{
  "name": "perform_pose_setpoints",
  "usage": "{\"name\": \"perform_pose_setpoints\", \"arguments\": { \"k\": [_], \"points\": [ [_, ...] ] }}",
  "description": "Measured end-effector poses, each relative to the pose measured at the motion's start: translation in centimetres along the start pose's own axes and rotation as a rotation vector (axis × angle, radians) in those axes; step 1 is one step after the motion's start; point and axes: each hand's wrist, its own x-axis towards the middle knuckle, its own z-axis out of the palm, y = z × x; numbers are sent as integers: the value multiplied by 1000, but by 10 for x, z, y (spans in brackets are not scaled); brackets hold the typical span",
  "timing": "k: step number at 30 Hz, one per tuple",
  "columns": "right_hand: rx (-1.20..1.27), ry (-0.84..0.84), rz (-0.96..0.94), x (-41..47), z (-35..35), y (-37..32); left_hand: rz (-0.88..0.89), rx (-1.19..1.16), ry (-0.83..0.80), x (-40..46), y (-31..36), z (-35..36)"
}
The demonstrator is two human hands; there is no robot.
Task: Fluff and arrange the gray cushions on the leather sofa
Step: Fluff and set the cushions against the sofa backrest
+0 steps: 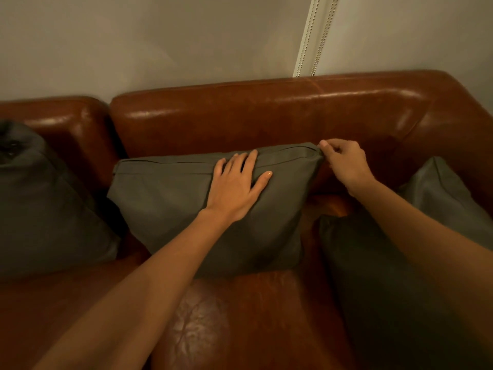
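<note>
A square gray fabric cushion [186, 209] leans upright against the backrest of the glossy brown leather sofa [266, 116], at the centre of the view. The left hand [237, 185] lies flat on its upper face, grip released, fingers spread. At two o'clock from it, the right hand [344, 164] pinches the cushion's top right corner. A second gray cushion [45, 209] sits at nine o'clock, a third [386, 276] at four o'clock.

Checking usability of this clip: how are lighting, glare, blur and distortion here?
Head view: dim, warm cast; glare streaks on the leather sofa backrest and a shiny patch on its seat; the left cushion and right cushion are dark and soft at the edges; wide-angle bending of the backrest; the middle cushion and both hands are sharp.
</note>
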Motion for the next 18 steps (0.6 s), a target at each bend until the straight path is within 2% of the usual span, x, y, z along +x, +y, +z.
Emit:
{"name": "perform_pose_setpoints", "arguments": {
  "k": [2, 3, 5, 7, 10, 12, 15, 18],
  "points": [
    [-97, 141, -128, -7, 11, -16, -9, -149, -29, 0, -6, -5],
    [-146, 152, -221, -11, 18, -25, -29, -254, -40, 0, -9, -8],
    [-289, 85, -452, -18, 35, -40, -79, -396, 14, -1, -15, -15],
    [-401, -54, -603, -23, 60, -51, -138, -288, 118, -6, -28, -20],
    [-461, -240, -582, -30, 96, -63, -276, -55, 147, -21, -70, -29],
    [-560, -262, -563, -36, 120, -67, -435, -44, 215, -38, -109, -40],
    [-640, -265, -531, -49, 150, -76, -590, -191, 300, -59, -158, -56],
    [-630, -277, -525, -59, 178, -92, -657, -558, 368, -67, -179, -63]
  ]
}}
